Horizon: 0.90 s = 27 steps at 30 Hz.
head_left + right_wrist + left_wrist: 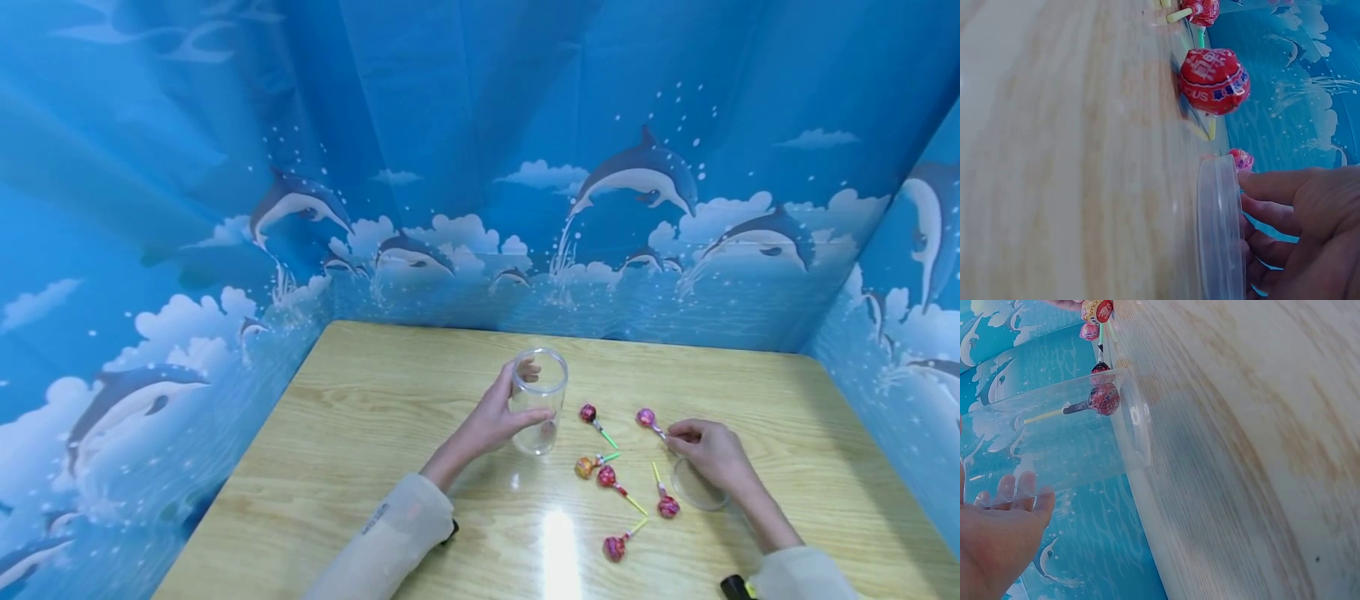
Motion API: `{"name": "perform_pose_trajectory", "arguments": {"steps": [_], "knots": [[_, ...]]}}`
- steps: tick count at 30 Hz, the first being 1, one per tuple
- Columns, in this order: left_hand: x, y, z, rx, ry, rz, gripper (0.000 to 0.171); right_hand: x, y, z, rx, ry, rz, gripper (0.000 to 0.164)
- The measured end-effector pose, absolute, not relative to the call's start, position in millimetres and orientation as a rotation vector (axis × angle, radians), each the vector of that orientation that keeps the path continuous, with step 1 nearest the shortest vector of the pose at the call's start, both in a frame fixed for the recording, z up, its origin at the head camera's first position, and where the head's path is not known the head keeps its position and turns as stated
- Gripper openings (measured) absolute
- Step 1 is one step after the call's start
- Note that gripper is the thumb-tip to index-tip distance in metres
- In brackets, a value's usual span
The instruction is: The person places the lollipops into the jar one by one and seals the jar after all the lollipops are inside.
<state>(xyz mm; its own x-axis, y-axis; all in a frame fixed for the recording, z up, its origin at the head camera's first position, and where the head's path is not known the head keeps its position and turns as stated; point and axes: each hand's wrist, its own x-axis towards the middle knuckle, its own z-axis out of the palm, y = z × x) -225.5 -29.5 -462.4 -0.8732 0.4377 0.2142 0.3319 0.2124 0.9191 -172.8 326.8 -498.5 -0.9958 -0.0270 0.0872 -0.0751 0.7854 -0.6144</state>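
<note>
My left hand (498, 417) grips a clear plastic jar (538, 387) standing upright with its mouth up. A lollipop with a yellow stick (1102, 399) shows through the jar wall near its base in the left wrist view. My right hand (708, 454) pinches the stick end of a pink lollipop (647, 418), whose ball points away toward the jar side. Under that hand lies a round clear lid (701, 492), partly covered by it. In the right wrist view the lid (1219, 231) stands out just beside the fingers (1275, 186).
Between the hands lie a dark red lollipop (588, 413), an orange one (583, 467), and red ones (607, 476), with another red lollipop (615, 547) nearer the front and one (667, 506) beside the lid. A dolphin-print curtain (465, 250) borders the wooden table (360, 400).
</note>
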Motion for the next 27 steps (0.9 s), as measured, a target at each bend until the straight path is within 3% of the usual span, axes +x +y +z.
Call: {"name": "perform_pose_trajectory", "arguments": {"steps": [27], "knots": [[-226, -30, -462, 0.743, 2.373, 1.751, 0.089, -188, 323, -490, -0.170, -3.039, 1.067, 0.023]]}}
